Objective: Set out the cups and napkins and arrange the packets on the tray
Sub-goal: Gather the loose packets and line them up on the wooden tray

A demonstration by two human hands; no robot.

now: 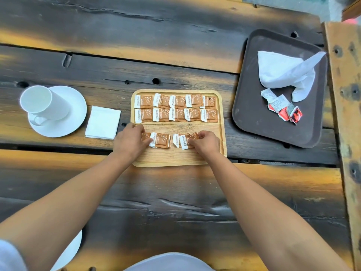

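Observation:
A light wooden tray (176, 158) lies in the middle of the table. Two neat rows of brown-and-white packets (176, 108) fill its far half. On its near half, my left hand (130, 142) presses fingertips on a pair of overlapping packets (160, 140), and my right hand (205, 142) pinches another small overlapping bunch of packets (184, 140). A white cup (44, 102) lies tipped on its white saucer (74, 106) at the left. A folded white napkin (103, 122) rests between saucer and tray.
A dark brown tray (252, 114) at the right holds loose white napkins (287, 72) and several red-and-white packets (283, 108). A wooden plank (345, 114) borders the table's right side. Part of another white saucer (72, 249) shows at the near left edge.

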